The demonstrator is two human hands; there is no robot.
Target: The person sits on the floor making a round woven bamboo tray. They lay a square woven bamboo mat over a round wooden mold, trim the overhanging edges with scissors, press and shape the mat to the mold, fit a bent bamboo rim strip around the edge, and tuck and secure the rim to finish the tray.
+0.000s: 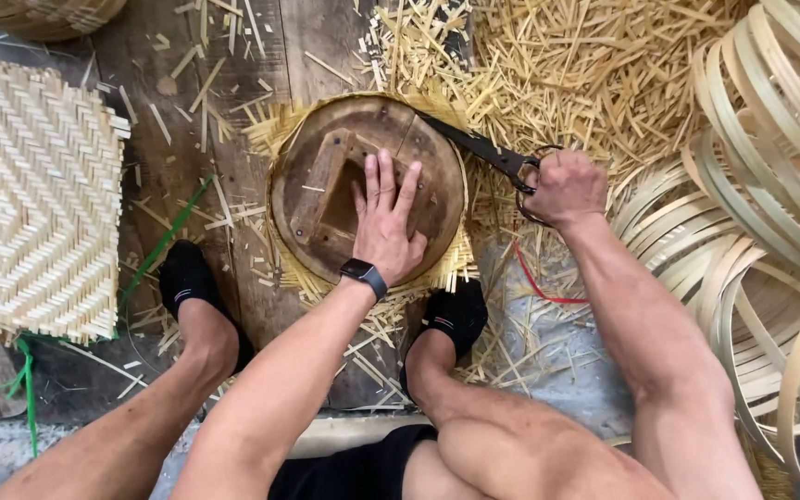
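A person's left hand (387, 227) presses flat, fingers spread, on a round wooden mould (363, 185) lying at floor centre over a woven bamboo mat (437, 268). At three o'clock of the mould, the right hand (562, 188) is clenched around dark shears (483, 148), whose blades touch the mould's rim at one o'clock.

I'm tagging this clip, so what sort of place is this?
Probably a bamboo basket-weaving workshop, worked on the floor: a woven mat, coiled bamboo hoops and heaps of cut strips surround the round wooden mould.
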